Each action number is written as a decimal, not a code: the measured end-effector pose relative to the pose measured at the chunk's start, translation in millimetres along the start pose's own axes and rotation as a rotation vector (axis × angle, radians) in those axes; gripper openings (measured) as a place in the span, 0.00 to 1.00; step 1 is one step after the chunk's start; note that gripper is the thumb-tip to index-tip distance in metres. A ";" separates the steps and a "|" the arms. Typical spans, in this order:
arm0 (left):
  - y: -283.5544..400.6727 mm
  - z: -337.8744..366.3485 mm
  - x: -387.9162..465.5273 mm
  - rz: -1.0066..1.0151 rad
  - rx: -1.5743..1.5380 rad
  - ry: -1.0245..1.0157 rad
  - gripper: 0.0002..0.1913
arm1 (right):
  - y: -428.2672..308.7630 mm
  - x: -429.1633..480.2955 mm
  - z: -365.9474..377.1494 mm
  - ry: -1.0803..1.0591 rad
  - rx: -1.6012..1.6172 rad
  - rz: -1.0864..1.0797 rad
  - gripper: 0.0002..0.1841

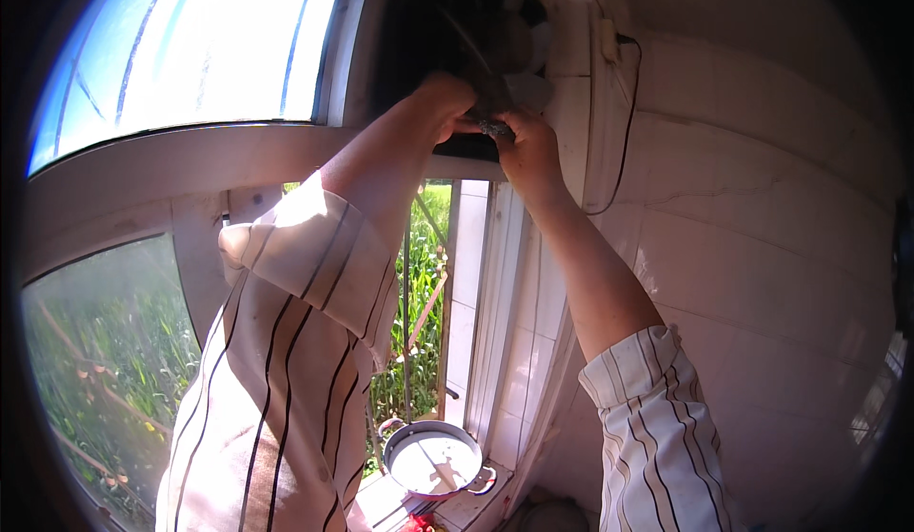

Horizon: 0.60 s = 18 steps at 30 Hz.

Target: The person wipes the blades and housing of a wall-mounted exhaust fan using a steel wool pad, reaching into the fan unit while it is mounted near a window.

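Note:
Both of my arms reach up to a dark opening point(407, 25) in the upper part of a window frame. My left hand point(446, 100) is curled at the left of a dark, dirty-looking object point(496, 129), its fingertips against it. From the right, my right hand point(530, 143) grips the same object between thumb and fingers. Deep shadow hides the object's shape and kind. Behind the hands are dim, rounded shapes, possibly fan blades point(532, 89), and a thin pale streak slants down towards the hands.
Below, a shallow two-handled pan point(433, 458) rests on the tiled windowsill point(464, 507), near a red item point(420, 523). A black cable point(631, 128) hangs along the tiled wall point(721, 260) at right. Bars and green plants point(421, 303) show through the window gap, beside a glass pane point(114, 360).

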<state>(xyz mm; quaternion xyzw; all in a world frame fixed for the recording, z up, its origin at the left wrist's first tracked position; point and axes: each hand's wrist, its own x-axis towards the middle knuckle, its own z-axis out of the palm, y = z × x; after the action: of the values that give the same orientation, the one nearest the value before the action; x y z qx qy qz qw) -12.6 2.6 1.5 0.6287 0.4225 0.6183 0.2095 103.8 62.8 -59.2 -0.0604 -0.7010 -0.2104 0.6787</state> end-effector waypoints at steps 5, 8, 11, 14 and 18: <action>1.7 12.9 -5.6 0.026 -0.063 0.020 0.09 | 24.1 6.0 -11.7 0.016 0.012 0.182 0.07; 1.9 13.0 -1.6 0.025 -0.047 0.023 0.09 | 17.9 2.6 -5.2 0.095 0.008 0.116 0.07; -0.4 -4.7 5.2 -0.008 -0.006 0.025 0.09 | -10.2 4.6 8.3 0.105 -0.036 -0.158 0.07; 0.7 17.1 0.0 0.014 -0.030 -0.012 0.09 | 16.5 11.9 -13.7 0.018 0.018 0.113 0.07; 4.1 13.4 -2.1 0.014 -0.049 0.043 0.08 | 15.8 12.9 -10.1 0.051 0.000 0.135 0.07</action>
<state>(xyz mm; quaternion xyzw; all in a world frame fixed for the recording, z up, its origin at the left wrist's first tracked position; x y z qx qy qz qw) 1.6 2.1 1.5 0.6131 0.4073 0.6432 0.2112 118.1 70.7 -43.3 -0.1020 -0.6779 -0.1656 0.7090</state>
